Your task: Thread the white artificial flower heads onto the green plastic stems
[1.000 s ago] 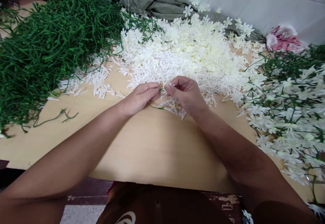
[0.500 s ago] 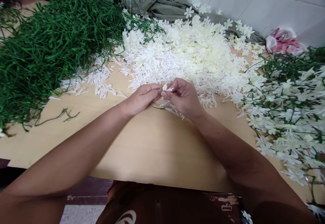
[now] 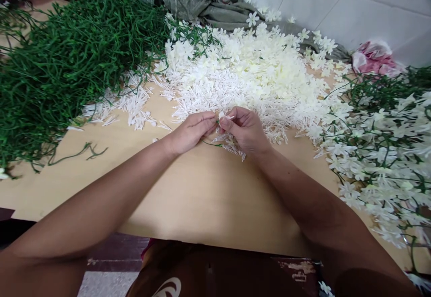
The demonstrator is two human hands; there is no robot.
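Note:
My left hand (image 3: 192, 131) and my right hand (image 3: 244, 128) meet fingertip to fingertip over the wooden table (image 3: 188, 198), at the near edge of a big heap of white plastic flowers (image 3: 249, 72). The left fingers pinch a thin green stem (image 3: 210, 143) that trails down onto the table. The right fingers pinch a small white flower piece (image 3: 225, 116) against the stem's tip. Both hands are closed.
A large pile of green stems (image 3: 63, 59) fills the left. Stems with flowers on them (image 3: 384, 149) lie heaped at the right. Loose white stamen pieces (image 3: 131, 106) are scattered left of the hands. Grey-green cloth (image 3: 215, 7) and a pink bag (image 3: 375, 57) lie against the tiled wall.
The hands have stayed together at the heap's edge. A white flower piece has come up between the right fingers, pressed at the stem's tip.

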